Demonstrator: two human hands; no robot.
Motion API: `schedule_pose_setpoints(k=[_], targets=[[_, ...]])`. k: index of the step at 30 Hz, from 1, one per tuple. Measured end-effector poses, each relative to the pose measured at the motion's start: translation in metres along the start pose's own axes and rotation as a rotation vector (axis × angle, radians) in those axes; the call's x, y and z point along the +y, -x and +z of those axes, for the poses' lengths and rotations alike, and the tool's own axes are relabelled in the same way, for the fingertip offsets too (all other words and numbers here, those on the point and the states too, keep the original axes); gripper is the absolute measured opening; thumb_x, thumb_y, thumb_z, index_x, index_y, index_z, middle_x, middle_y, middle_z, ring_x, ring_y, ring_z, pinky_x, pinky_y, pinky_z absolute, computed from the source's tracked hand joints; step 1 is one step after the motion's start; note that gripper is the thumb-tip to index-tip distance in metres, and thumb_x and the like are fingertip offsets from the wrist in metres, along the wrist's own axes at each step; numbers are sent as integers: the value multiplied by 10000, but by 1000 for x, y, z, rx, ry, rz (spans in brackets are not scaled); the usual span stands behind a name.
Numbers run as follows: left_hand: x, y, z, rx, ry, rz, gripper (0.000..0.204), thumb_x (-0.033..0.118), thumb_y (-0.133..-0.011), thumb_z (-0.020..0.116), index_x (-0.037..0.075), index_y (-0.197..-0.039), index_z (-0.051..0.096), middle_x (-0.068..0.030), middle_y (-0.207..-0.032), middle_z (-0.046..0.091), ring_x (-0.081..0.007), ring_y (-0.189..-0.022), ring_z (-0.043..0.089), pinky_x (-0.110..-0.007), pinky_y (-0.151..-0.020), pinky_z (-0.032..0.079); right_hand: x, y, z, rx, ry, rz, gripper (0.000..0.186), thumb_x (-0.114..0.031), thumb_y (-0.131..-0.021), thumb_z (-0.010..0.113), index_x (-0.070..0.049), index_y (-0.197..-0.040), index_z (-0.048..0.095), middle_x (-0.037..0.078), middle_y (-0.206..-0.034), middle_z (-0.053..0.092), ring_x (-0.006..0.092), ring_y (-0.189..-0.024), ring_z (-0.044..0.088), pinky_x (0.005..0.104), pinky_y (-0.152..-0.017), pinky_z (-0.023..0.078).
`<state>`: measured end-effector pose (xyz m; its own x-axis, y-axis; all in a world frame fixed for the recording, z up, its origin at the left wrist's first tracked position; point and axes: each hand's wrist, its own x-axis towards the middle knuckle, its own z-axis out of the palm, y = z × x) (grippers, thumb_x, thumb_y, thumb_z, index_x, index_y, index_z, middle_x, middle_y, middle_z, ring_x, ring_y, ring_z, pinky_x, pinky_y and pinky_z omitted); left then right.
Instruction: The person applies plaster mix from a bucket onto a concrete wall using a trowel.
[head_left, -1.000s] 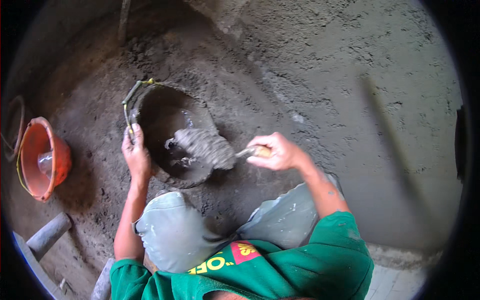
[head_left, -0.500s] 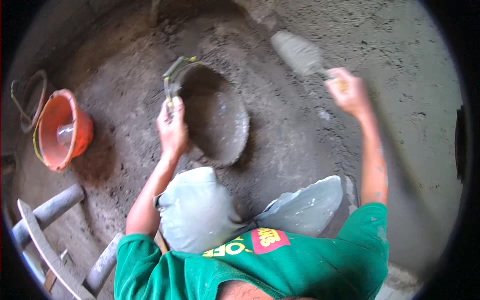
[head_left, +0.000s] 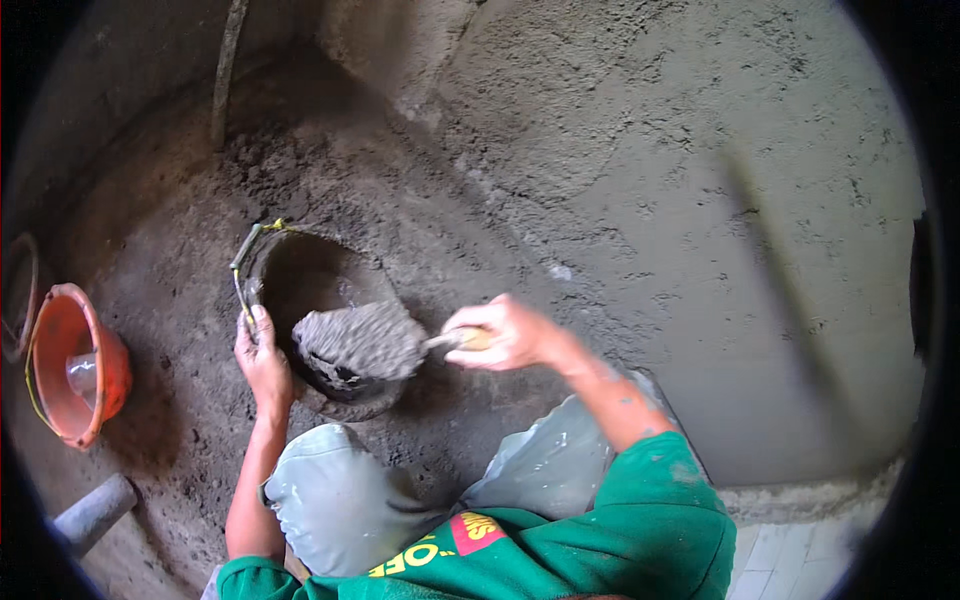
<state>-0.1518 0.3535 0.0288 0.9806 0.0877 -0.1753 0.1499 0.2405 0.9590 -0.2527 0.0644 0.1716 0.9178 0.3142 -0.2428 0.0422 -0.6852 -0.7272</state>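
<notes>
My left hand [head_left: 266,370] grips the left rim of a dark, mortar-caked bucket [head_left: 310,262], its fingers closed there with the thumb up. The bucket stands in front of my knees and looks tilted, its mouth turned partly toward me. A cord handle [head_left: 243,250] with a grip tube hangs at its upper left edge. My right hand [head_left: 510,335] is closed around the wooden handle of a trowel [head_left: 441,342]. Grey mortar [head_left: 365,340] is heaped on the trowel's blade, which is over the bucket's mouth and hides part of the inside.
An orange bucket [head_left: 112,375] with something clear inside stands at the left. Below it lies a grey pipe [head_left: 95,515]. Grey plaster coats the wall [head_left: 660,250] on the right, rougher toward the top. Loose dirt covers the floor [head_left: 170,300]. A thin pole [head_left: 226,80] leans at the back.
My right hand has brought the trowel from the wall down and left to the bucket, and mortar is now heaped on it. The view has shifted; my left hand still holds the bucket.
</notes>
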Motion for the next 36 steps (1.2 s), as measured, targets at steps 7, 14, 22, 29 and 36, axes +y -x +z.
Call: schedule_pose_setpoints(k=[7,14,22,29,36], targets=[[4,7,1,-12,-38,18,308,315,-974,517,21,-1028,590,54,-792,472,-46,-749,393,-222,-667,341,-45,38,-220,253,-299,944,181,-155,-835,642,-48,-981,625,30,-622,566,83,-442,510,236,-338,420],[1,3,2,-61,3,20,324,295,-956,555,21,-1126,587,48,-890,543,-57,-800,462,-221,-730,397,-95,53,-310,857,418,535,276,-308,-869,622,-61,-982,570,-32,-650,473,66,-504,438,242,-424,388],[-12,-2,-1,-92,-103,62,356,309,-951,553,24,-1160,591,47,-782,491,-69,-702,411,-245,-638,378,38,-103,38,46,721,104,280,-196,-768,566,-201,-1036,648,101,-923,680,295,-793,664,412,-697,547],[-3,2,5,-16,-72,21,244,293,-966,539,57,-924,589,71,-770,461,-46,-723,397,-232,-632,352,51,-64,122,20,75,-20,303,-267,-762,655,-96,-1012,643,173,-750,647,367,-702,637,421,-628,513],[-9,-5,-1,-34,-3,-4,303,293,-970,530,14,-1062,603,35,-887,538,-59,-848,443,-220,-767,372,19,72,-1,28,-26,245,210,-175,-811,710,-61,-968,629,42,-658,601,113,-539,568,280,-502,463]])
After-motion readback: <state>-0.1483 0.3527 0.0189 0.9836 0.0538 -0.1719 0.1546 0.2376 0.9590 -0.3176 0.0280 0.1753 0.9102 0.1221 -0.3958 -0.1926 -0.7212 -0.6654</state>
